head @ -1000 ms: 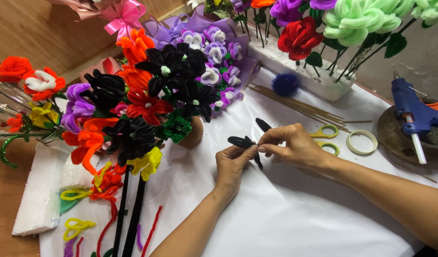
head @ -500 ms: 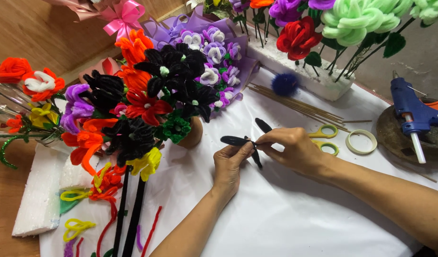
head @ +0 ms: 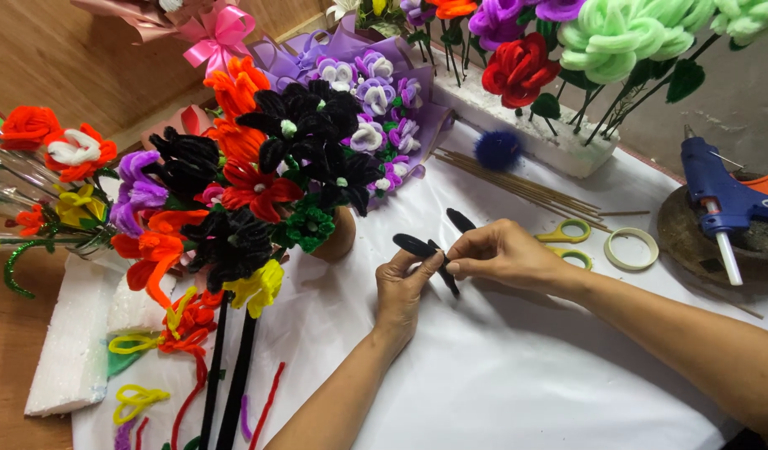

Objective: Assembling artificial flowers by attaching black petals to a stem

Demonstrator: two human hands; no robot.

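While both hands meet over the white table cover [head: 501, 367], the left hand [head: 403, 287] and right hand [head: 505, 252] each pinch the black pipe cleaner piece [head: 426, 250] between closed fingertips, holding it just above the cloth (its looped ends stick out on either side). Near the right hand lie yellow scissors [head: 567, 237] and a tape ring [head: 632, 248]; a bunch of pipe cleaner flowers [head: 259, 183] stands left.
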